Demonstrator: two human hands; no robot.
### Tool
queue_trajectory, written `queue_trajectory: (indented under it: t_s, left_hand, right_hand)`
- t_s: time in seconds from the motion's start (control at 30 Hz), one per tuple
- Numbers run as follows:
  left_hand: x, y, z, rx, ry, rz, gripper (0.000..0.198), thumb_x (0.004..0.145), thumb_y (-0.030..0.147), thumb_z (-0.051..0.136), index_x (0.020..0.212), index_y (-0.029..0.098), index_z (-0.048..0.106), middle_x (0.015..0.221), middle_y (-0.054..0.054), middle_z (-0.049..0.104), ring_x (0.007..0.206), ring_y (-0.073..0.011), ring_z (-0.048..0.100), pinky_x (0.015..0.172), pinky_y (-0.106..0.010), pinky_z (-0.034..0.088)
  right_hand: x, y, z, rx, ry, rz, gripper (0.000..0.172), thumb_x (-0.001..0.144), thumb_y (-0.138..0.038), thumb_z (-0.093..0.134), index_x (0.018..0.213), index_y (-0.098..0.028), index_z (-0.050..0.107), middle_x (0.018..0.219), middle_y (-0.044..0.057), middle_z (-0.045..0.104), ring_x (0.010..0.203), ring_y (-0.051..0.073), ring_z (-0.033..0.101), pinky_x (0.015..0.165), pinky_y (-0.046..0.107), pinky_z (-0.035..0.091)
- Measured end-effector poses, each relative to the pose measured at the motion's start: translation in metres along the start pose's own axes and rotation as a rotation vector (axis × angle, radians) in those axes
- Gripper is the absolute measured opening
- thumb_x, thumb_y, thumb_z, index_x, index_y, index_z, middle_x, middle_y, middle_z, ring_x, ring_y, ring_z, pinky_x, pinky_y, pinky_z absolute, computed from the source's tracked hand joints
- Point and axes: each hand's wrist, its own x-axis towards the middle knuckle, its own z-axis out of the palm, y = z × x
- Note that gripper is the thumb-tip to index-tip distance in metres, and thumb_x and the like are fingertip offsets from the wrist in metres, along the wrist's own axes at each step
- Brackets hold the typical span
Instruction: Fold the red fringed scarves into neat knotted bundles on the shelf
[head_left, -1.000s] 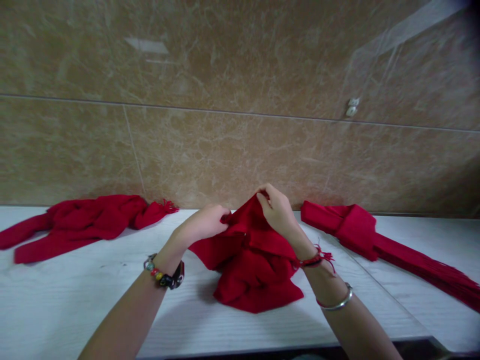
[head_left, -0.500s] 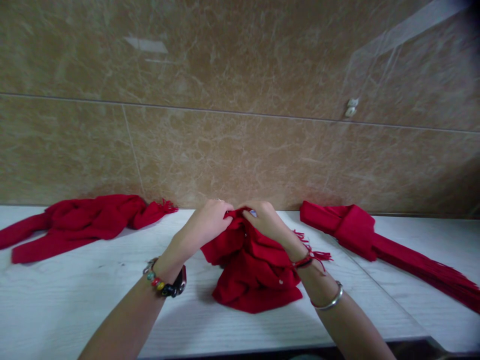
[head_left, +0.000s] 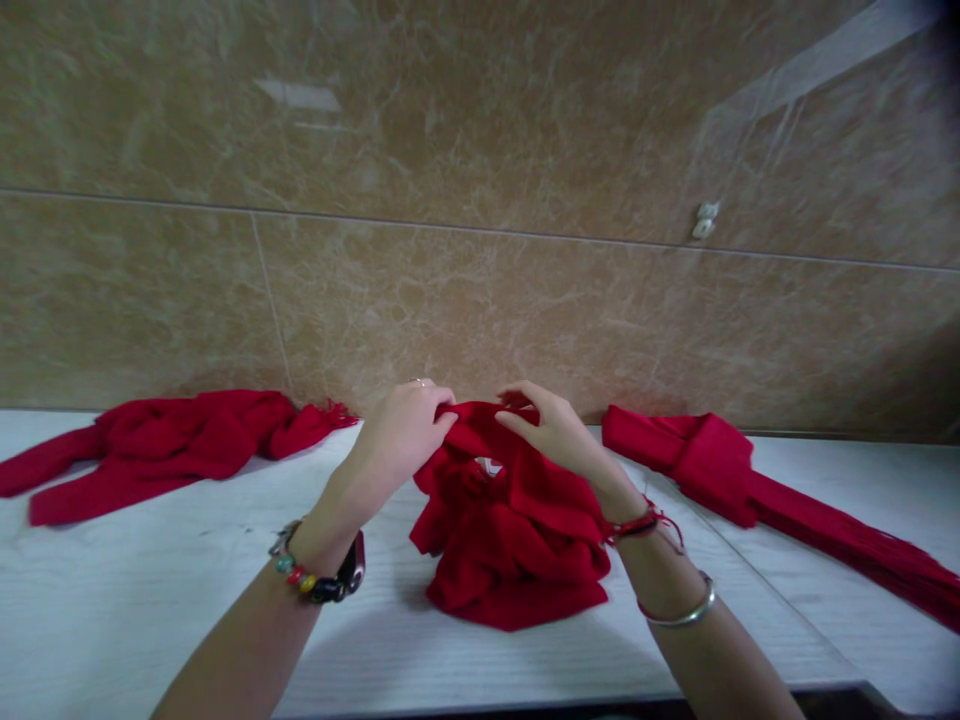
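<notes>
A bunched red scarf (head_left: 517,560) lies in loose folds on the white wood-grain counter, its upper part raised as a band between my two hands. My left hand (head_left: 409,425) pinches the band's left end between thumb and fingers. At the other end, my right hand (head_left: 555,430) has its thumb in front of the cloth and its curled fingers behind, in a looser hold. Below the band a small gap opens in the folds, with something pale showing through. Fringe that may belong to this scarf is mostly hidden by my right wrist.
Another red scarf (head_left: 187,435) lies crumpled at the left, against the brown marble-look wall (head_left: 450,300). To the right rests a folded red scarf (head_left: 712,465), wrapped across its middle, with long fringe. The white counter (head_left: 187,590) has its front edge near my forearms.
My hands have moved apart, drawing the scarf's upper edge into a wider band. A gap has opened beneath it, and my right fingers have loosened.
</notes>
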Motion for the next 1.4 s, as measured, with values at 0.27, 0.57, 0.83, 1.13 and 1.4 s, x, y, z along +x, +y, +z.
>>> queue_trajectory:
  t_s: [0.27,0.57,0.83,1.13,1.4]
  left_hand:
    - [0.004,-0.009,0.011,-0.094,-0.169,0.029,0.018,0.078,0.021,0.049,0.078,0.018,0.066,0.076,-0.003,0.066,0.067,-0.0145,0.058,0.060,-0.023,0.039]
    - [0.006,-0.013,0.010,-0.061,-0.065,0.063,0.021,0.079,0.016,0.045,0.083,0.016,0.065,0.084,-0.005,0.066,0.078,-0.0168,0.058,0.072,-0.026,0.040]
    - [0.006,0.003,0.008,-0.088,-0.097,0.150,0.017,0.080,0.017,0.047,0.081,0.015,0.064,0.080,-0.005,0.064,0.076,-0.0154,0.057,0.071,-0.025,0.041]
    - [0.013,-0.028,0.037,-0.121,-0.166,0.071,0.018,0.076,0.009,0.045,0.082,0.016,0.061,0.083,-0.005,0.066,0.076,-0.0159,0.059,0.068,-0.024,0.041]
    - [0.003,-0.001,0.008,0.162,0.110,-0.019,0.020,0.077,0.010,0.042,0.084,0.017,0.059,0.083,-0.004,0.062,0.077,-0.0162,0.058,0.070,-0.025,0.042]
  right_hand:
    - [0.003,-0.005,-0.001,0.018,-0.042,0.072,0.019,0.073,-0.011,0.048,0.076,-0.018,0.065,0.075,0.003,0.068,0.070,0.015,0.060,0.066,0.026,0.045]
    - [-0.001,0.016,-0.014,0.195,-0.133,0.094,0.020,0.074,-0.029,0.054,0.087,-0.015,0.062,0.082,0.006,0.067,0.075,0.017,0.061,0.068,0.028,0.047]
    - [0.001,-0.014,-0.003,0.068,0.001,0.012,0.016,0.078,-0.025,0.050,0.074,-0.017,0.064,0.068,0.001,0.066,0.063,0.013,0.058,0.061,0.023,0.042]
    - [0.001,0.010,-0.022,-0.110,0.131,0.097,0.016,0.078,-0.024,0.049,0.071,-0.018,0.062,0.068,0.002,0.065,0.064,0.014,0.058,0.061,0.025,0.042]
    - [-0.003,-0.009,0.004,0.011,-0.129,-0.024,0.020,0.074,-0.018,0.054,0.092,-0.018,0.064,0.083,0.004,0.068,0.074,0.014,0.061,0.070,0.024,0.045]
